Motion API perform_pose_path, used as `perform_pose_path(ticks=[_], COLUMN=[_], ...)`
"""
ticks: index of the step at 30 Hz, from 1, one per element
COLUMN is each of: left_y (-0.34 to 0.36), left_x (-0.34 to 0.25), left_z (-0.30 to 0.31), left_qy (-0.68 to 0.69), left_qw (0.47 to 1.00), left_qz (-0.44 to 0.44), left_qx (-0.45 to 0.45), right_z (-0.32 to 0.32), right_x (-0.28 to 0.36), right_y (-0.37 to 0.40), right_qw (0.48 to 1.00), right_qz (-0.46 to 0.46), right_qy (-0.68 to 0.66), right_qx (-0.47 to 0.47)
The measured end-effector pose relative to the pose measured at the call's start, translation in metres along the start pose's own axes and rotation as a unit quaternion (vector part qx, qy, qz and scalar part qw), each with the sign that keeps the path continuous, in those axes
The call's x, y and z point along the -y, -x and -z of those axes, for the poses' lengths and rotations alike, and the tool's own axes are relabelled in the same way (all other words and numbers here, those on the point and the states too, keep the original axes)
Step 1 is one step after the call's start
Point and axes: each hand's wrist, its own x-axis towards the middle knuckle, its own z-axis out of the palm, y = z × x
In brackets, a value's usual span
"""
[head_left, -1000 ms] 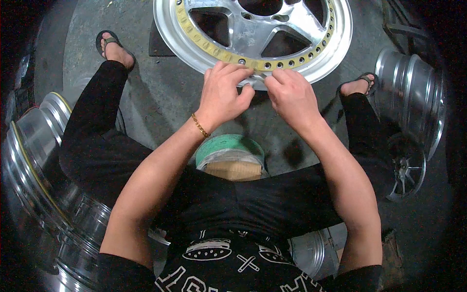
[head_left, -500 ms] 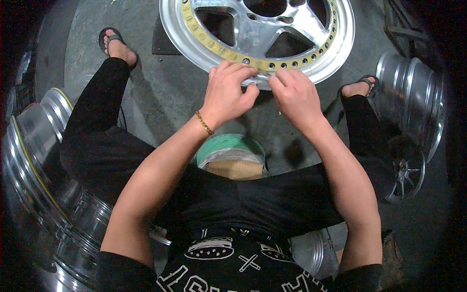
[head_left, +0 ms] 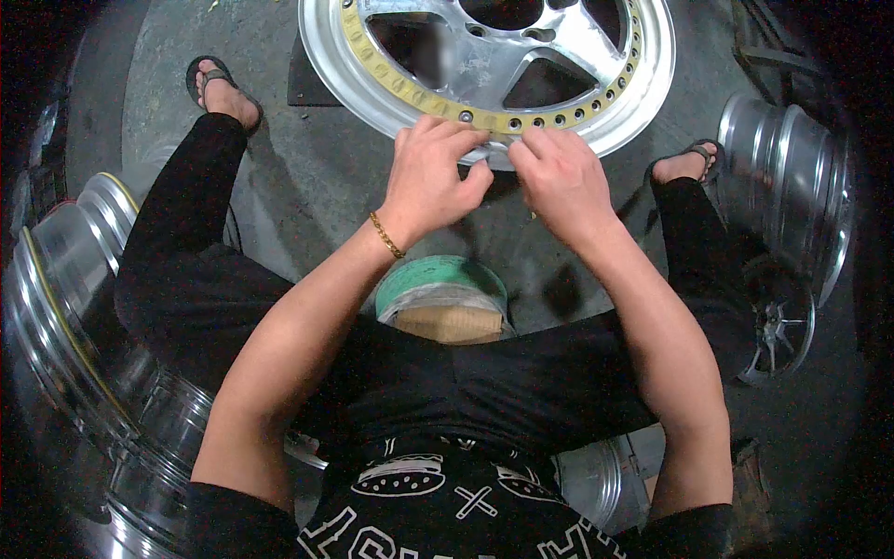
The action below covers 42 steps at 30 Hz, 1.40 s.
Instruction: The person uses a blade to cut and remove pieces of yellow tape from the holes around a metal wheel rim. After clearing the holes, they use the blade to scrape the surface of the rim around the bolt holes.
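A silver spoked wheel [head_left: 475, 70] lies at the top of the view, with yellow tape [head_left: 386, 74] around its bolt ring. Small dark bolt holes show along the ring's near right side. My left hand [head_left: 433, 177], with a gold bracelet at the wrist, rests its fingertips on the tape at the near edge; thumb and fingers are apart. Right beside it, my right hand [head_left: 563, 177] has its fingers pinched together at the tape. What lies between those fingertips is too small to make out.
A green-topped round seat [head_left: 442, 275] is between my legs. More metal rims [head_left: 70, 326] stand at the left, and another rim [head_left: 782, 186] at the right with a small spoked wheel [head_left: 778, 340] below it. My sandalled feet are on either side.
The wheel appears slightly further left in the view. Both hands keep nearly the same place at its near edge.
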Motion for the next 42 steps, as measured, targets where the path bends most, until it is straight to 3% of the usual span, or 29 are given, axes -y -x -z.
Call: perform_pose_path(ticks=[18,31,42], left_y=[0.001,0.001,0.003], left_x=[0.000,-0.001,-0.003], left_z=[-0.006,-0.005,-0.006], left_qy=[0.017,0.012,0.001], left_qw=[1.000,1.000,1.000], left_qz=[0.010,0.017,-0.003], left_qx=[-0.023,-0.016,-0.019], right_z=[0.002,0.001,0.002], right_x=[-0.013,-0.007,-0.013], right_y=[-0.007,-0.002,-0.004], right_qw=[0.998,0.999,0.996], right_qz=[0.020,0.006,0.028], right_qy=[0.033,0.028,0.056], right_qx=[-0.058,-0.028,-0.058])
